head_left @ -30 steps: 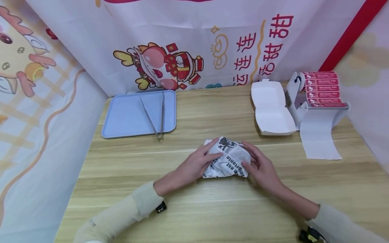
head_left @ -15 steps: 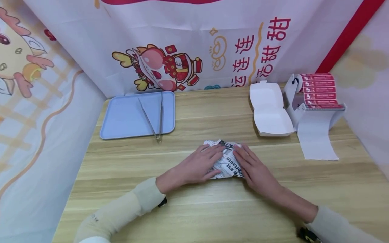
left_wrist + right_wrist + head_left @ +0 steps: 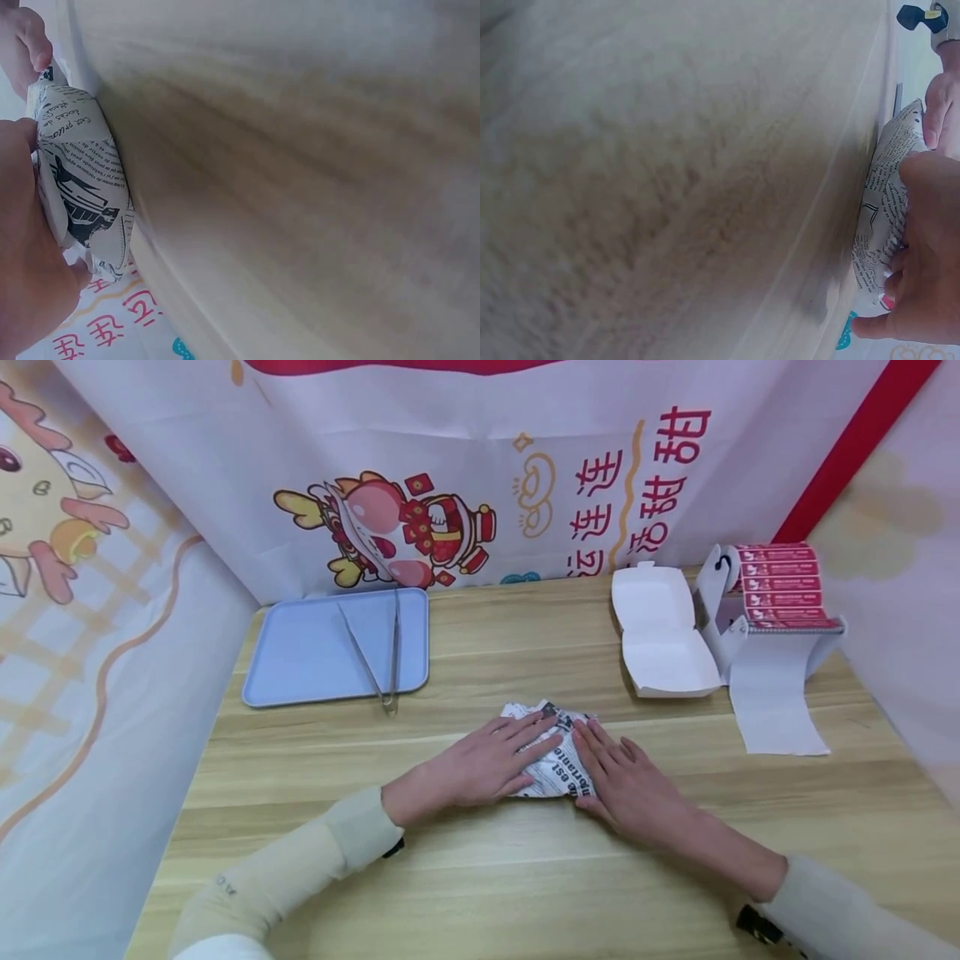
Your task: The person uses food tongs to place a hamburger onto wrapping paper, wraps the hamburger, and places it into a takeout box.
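Left hand: palm down, its fingers spread a little and nearly straight, lying across the left part of the packet; I rest them on the paper without gripping it.
Right hand: also open, most fingers straight and close together on the packet's right part, thumb lying apart toward my side; they touch the paper and are not closed around it.
Wrapped packet: under both my hands, lying on the tabletop between its left and right edges and well in from the far edge; newsprint-patterned paper, folded, its bulk rising above the wood.
Between my hands: a strip of the print, with "est" readable, my two sets of fingertips near each other but apart.
Blue tray: at the far left corner of the tabletop.
Metal tongs: on the tray, arms spread toward the far edge, the joined end reaching past the tray's near rim.
White box: lid open, near the far edge, toward the right.
Label dispenser: at the far right corner, just beside the box, with a roll of red labels and a white strip trailing toward me.
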A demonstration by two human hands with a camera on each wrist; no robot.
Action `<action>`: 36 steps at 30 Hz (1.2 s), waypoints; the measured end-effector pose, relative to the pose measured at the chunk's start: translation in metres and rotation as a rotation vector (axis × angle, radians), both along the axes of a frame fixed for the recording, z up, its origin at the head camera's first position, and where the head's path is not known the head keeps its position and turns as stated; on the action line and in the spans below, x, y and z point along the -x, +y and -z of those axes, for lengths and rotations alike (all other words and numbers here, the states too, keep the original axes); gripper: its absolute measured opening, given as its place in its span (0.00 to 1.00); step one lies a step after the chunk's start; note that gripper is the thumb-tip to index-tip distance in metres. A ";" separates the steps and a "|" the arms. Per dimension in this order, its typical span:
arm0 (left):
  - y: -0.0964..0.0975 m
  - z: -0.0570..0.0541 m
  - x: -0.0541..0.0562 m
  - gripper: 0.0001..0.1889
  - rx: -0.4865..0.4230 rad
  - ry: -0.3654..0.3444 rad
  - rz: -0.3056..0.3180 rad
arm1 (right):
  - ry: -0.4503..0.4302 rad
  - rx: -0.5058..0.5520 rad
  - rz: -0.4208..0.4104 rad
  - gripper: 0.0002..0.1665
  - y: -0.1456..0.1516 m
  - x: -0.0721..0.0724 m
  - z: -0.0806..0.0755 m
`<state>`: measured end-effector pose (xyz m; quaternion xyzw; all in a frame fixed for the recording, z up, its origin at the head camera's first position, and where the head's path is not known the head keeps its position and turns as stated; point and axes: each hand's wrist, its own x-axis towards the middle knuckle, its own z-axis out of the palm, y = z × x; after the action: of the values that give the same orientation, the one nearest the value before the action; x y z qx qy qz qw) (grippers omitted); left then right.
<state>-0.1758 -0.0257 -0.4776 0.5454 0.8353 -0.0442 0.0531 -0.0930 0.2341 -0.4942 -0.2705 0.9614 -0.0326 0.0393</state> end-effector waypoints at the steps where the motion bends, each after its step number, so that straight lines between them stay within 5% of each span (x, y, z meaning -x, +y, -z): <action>1: 0.000 -0.001 0.002 0.34 0.011 -0.001 0.002 | -0.008 0.004 0.002 0.50 0.000 0.001 -0.001; 9: 0.001 -0.011 0.008 0.37 0.047 -0.015 0.001 | -0.049 0.074 -0.080 0.52 0.000 0.021 -0.018; 14: 0.005 -0.010 0.004 0.42 -0.083 -0.018 -0.043 | -0.096 0.089 -0.107 0.46 -0.001 0.029 -0.017; 21: 0.017 -0.011 -0.007 0.21 -0.279 -0.055 -0.197 | 0.052 0.101 -0.066 0.43 -0.016 0.020 -0.016; 23: 0.021 -0.010 -0.007 0.22 -0.290 -0.035 -0.225 | 0.085 0.115 -0.054 0.43 -0.020 0.019 -0.017; 29: 0.028 -0.007 -0.006 0.37 -0.197 0.016 -0.281 | 0.025 0.219 -0.052 0.42 -0.017 0.026 -0.021; 36: 0.023 -0.010 0.003 0.32 -0.105 -0.001 -0.251 | -0.069 0.342 0.050 0.33 0.026 0.043 -0.040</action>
<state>-0.1785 -0.0029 -0.4675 0.4386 0.8982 0.0068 0.0298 -0.1362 0.2604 -0.4541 -0.2479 0.9464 -0.2057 0.0250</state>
